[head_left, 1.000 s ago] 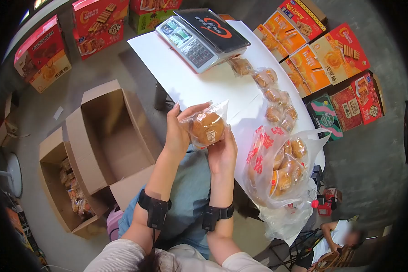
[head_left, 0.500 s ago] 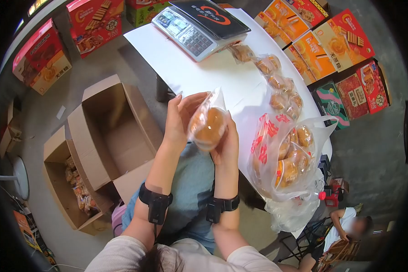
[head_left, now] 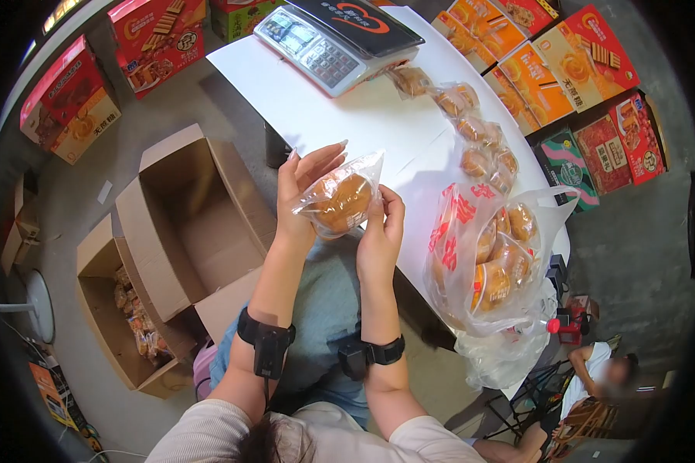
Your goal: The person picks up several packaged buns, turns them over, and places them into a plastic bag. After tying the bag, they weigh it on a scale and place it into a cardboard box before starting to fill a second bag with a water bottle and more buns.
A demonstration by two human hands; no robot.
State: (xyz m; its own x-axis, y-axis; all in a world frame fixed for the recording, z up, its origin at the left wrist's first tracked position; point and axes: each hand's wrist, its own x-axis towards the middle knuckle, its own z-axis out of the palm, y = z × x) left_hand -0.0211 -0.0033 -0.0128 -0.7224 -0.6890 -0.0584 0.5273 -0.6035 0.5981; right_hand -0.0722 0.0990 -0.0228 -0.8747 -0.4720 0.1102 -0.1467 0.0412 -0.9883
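Observation:
A round golden-brown bun in a clear plastic wrapper (head_left: 344,204) is held up in front of me, over the table's near edge. My right hand (head_left: 383,235) grips the wrapper's right side between thumb and fingers. My left hand (head_left: 305,189) has its fingers stretched out and spread, its palm against the bun's left side. More wrapped buns (head_left: 477,131) lie in a curved row on the white table (head_left: 316,127). Several others fill a clear plastic bag with red print (head_left: 459,258) to the right of my hands.
A digital scale (head_left: 336,54) stands at the table's far end. Left of me are an open cardboard box (head_left: 201,224) and another box (head_left: 104,309) holding small wrapped items. Printed cartons (head_left: 583,58) stand beyond the table. A person (head_left: 594,378) sits at lower right.
The bun has turned from upright to lying sideways, its wrapper end now pointing to the upper right. My left fingers have spread away from it, and my right hand has shifted to the wrapper's edge.

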